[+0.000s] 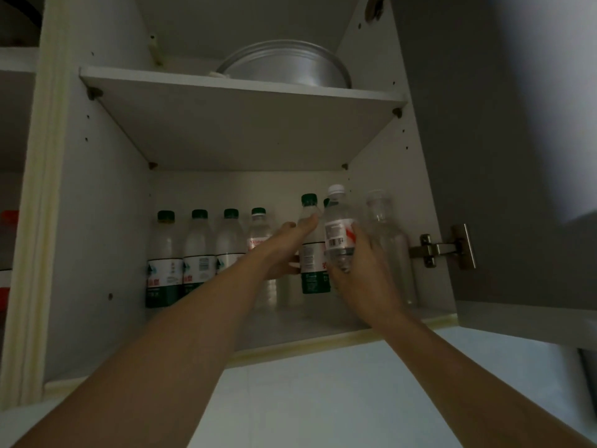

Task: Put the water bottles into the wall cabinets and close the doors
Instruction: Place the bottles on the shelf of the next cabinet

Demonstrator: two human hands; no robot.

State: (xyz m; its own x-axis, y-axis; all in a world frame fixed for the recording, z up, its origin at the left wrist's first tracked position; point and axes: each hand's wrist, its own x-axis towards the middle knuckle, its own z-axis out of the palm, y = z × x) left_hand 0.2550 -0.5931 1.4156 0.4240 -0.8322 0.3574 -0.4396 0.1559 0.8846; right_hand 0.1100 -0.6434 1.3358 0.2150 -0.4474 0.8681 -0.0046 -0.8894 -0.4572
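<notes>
Both my arms reach into the open wall cabinet's lower shelf (290, 328). My left hand (284, 250) grips a green-capped, green-labelled bottle (311, 257) held off the shelf floor. My right hand (358, 276) grips a white-capped bottle with a red and white label (339, 234), tilted slightly left, beside the green one. Several green-capped bottles (164, 263) stand in a row along the back of the shelf. A clear bottle (384, 227) stands at the right wall behind my right hand.
The cabinet door (484, 156) hangs open to the right on a metal hinge (442, 248). A metal pan (287, 64) sits on the upper shelf (239, 92). Another cabinet bay with red items (8, 218) lies at the far left. White tiled wall lies below the cabinet.
</notes>
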